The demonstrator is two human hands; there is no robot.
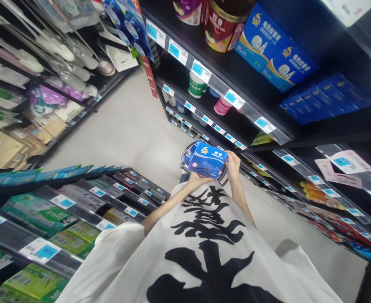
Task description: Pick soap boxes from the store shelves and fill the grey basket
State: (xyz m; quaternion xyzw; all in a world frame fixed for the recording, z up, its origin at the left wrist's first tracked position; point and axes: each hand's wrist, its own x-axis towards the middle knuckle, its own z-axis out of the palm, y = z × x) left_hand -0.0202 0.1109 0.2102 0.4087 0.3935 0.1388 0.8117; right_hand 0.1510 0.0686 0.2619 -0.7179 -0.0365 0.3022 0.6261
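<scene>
A blue mosquito-coil box (209, 158) with white lettering and an orange logo is held flat in front of my shirt. My left hand (198, 181) grips its near lower edge, thumb laid along it. At its right end, my right hand (233, 164) has its fingers closed on the corner. Just beneath the box is a round dark-rimmed basket (183, 162), with more blue packaging (190, 152) partly showing inside it. The box hides most of the basket.
On my right a dark shelf (185, 67) carries blue boxes (262, 35), a red tin (223, 25) and small tubs. To the left, another shelf (87, 210) holds green packs (43, 212). Hanging goods (55, 54) line the far left. Grey floor (122, 122) runs between.
</scene>
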